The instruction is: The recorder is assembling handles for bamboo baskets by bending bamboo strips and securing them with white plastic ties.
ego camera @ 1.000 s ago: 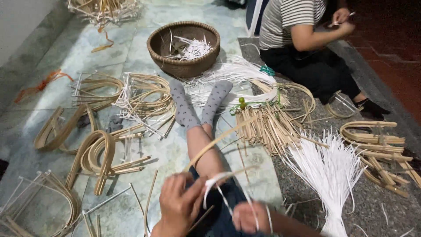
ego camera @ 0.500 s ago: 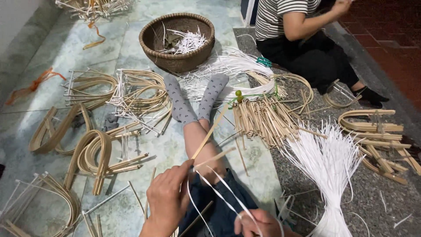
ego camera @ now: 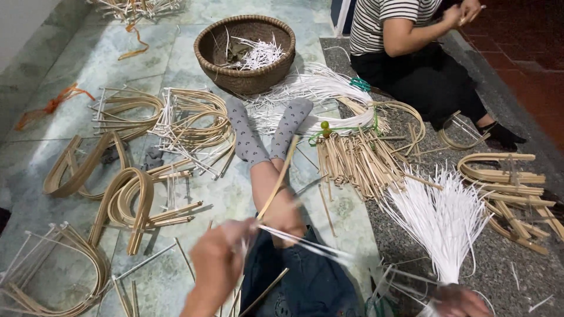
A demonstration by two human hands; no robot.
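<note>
White strips (ego camera: 305, 242) ran taut across the lap, blurred with motion, from the left hand (ego camera: 218, 264) toward the lower right of the frame. That hand sat low and centre-left, fingers pinched shut around the near ends of the strips, together with a long tan bamboo sliver (ego camera: 276, 185) that rose slantwise over the shins. The right hand (ego camera: 461, 300) lay at the bottom edge, mostly cut off — it touched the gathered base of a fan of white strips (ego camera: 440, 220), though how far its fingers were closed could not be told. Dark denim (ego camera: 308, 282) covered the thighs between both hands.

Beyond, the legs stretched out on the pale green tiled floor (ego camera: 70, 58), ending in grey dotted socks (ego camera: 264, 132). To the left lay bent bamboo hoops (ego camera: 126, 202) in loose stacks; to the right of the feet a heap of short tan splints (ego camera: 358, 161), and on the grey speckled stone more curved bamboo pieces (ego camera: 508, 185). A coil of white strips tied with green cord (ego camera: 329, 97) rested just past the socks.

Farther off stood a round woven basket (ego camera: 247, 53) holding white offcuts. At the top right sat another person in a striped shirt (ego camera: 388, 17) — hands raised, working apart.
</note>
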